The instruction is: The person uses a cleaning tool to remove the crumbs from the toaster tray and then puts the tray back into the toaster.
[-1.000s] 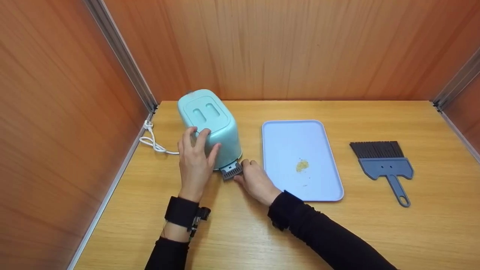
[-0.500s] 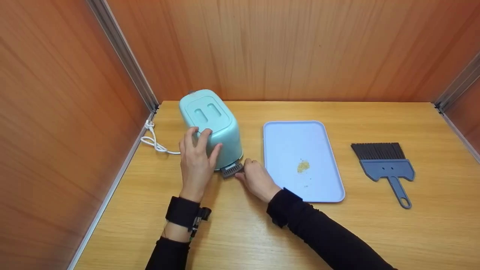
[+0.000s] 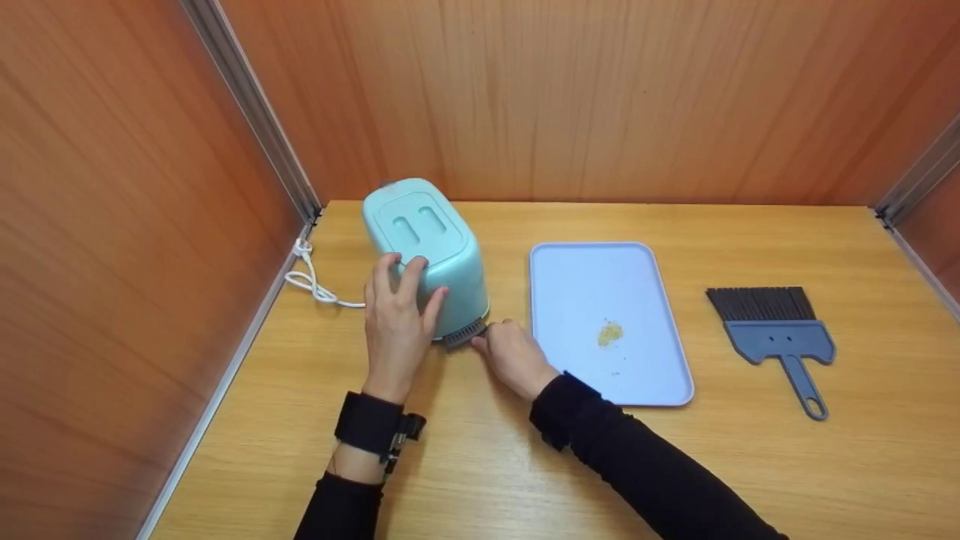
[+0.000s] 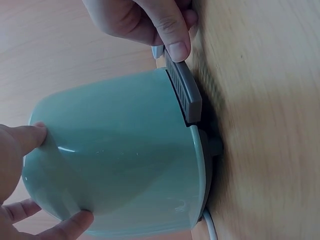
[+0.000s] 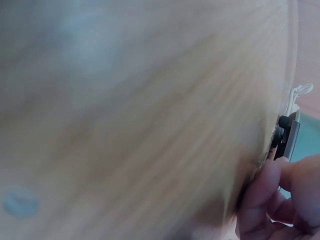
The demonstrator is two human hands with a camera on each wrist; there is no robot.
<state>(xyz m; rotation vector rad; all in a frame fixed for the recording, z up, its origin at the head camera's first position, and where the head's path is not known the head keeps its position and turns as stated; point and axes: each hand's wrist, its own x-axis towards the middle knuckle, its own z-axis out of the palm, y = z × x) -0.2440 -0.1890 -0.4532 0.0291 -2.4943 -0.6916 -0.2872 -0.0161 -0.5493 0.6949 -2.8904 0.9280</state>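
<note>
A mint-green toaster stands on the table in the head view, its top closed over with two shallow recesses. My left hand rests on its near end, with spread fingers touching the top edge and the end wall. Low on that end sits a crumb tray with a dark grey slotted handle. Its handle lies close against the toaster's wall. My right hand pinches the right end of the handle, the thumb lying on it in the left wrist view. Most of the crumb tray is hidden inside the toaster.
A lavender serving tray right of the toaster bears a small heap of yellowish crumbs. Farther right lies a blue-grey hand brush with dark bristles. The toaster's white cord and plug lie by the left wall.
The crumb tray has slid into the toaster, so its handle is closer to the wall. My right hand has moved slightly inward with it; the left hand stays on the toaster.
</note>
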